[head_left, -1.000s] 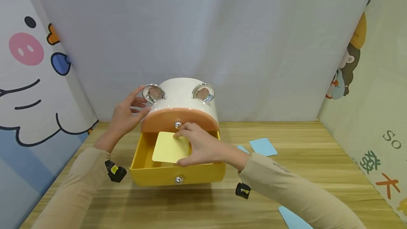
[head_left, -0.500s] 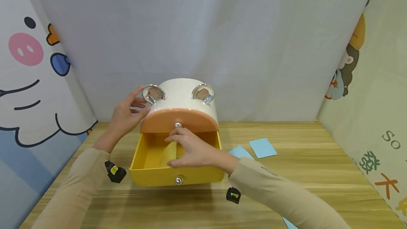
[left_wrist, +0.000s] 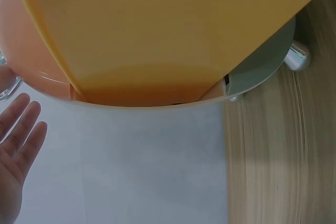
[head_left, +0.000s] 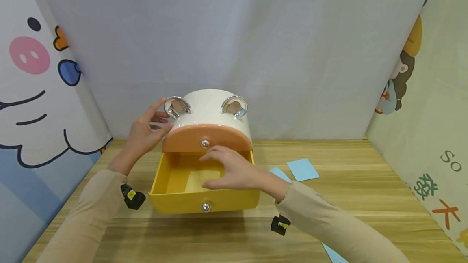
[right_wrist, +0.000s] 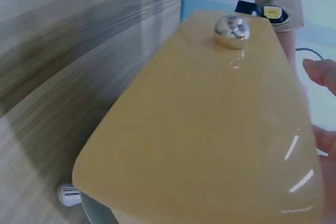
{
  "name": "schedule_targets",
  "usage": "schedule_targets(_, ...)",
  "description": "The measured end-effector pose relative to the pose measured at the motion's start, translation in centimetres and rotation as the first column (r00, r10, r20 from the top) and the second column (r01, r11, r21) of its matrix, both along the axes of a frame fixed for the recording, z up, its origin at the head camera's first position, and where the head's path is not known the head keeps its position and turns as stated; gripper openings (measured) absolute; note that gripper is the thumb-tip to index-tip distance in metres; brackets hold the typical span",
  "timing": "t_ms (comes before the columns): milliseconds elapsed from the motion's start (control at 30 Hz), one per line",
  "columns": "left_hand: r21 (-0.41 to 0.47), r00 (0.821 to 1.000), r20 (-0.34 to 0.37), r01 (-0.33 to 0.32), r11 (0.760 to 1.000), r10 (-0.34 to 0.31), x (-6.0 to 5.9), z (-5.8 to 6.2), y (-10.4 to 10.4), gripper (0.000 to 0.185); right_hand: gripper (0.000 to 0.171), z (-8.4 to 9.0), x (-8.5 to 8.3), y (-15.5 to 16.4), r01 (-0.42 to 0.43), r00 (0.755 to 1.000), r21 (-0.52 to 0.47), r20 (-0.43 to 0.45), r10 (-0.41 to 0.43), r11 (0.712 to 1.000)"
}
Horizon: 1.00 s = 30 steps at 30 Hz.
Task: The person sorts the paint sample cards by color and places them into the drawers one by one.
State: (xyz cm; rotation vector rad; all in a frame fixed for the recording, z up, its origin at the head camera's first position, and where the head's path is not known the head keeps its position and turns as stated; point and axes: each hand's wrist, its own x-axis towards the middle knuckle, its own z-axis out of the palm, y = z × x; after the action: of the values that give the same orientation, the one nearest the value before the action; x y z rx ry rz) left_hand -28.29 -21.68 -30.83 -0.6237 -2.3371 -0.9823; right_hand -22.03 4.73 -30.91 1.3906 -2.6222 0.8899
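A small white chest [head_left: 208,106] with two chrome rings on top stands on the wooden table. Its orange upper drawer [head_left: 206,137] is closed; the yellow lower drawer [head_left: 175,200] is pulled out. A pale yellow card [head_left: 199,180] lies inside on the drawer floor. My right hand [head_left: 219,169] hovers over the open drawer with relaxed fingers and holds nothing. My left hand [head_left: 153,121] rests with straight fingers against the chest's left side, by the left ring. The right wrist view shows the drawer front [right_wrist: 210,129] and its knob [right_wrist: 231,27].
Two blue cards [head_left: 302,169] lie on the table [head_left: 365,198] right of the chest, another blue card [head_left: 334,255] at the front edge. Cartoon-printed panels wall the left and right sides, a grey curtain the back.
My right hand lowered the yellow card into the open drawer and let it go; the card now lies flat inside. The left hand has stayed on the chest.
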Motion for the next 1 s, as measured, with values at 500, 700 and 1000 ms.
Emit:
schedule_targets(500, -0.007, 1.000, -0.007, -0.004, 1.000, 0.004, 0.0, -0.1, -0.1, 0.066, 0.043, -1.3, 4.5, 2.2, -0.037, 0.999, -0.354, -0.046, 0.022, 0.934)
schedule_targets(700, -0.007, 1.000, -0.013, 0.001, 1.000, -0.001, 0.0, 0.0, 0.0, 0.066, 0.040, -3.2, 6.2, 2.0, -0.035, 0.992, -0.381, -0.123, -0.013, 0.924)
schedule_targets(1000, -0.007, 1.000, 0.001, -0.003, 1.000, 0.003, 0.2, 0.1, 0.1, 0.066, 0.038, -6.0, 7.7, 1.3, 0.037, 0.989, -0.402, -0.117, -0.091, 0.915)
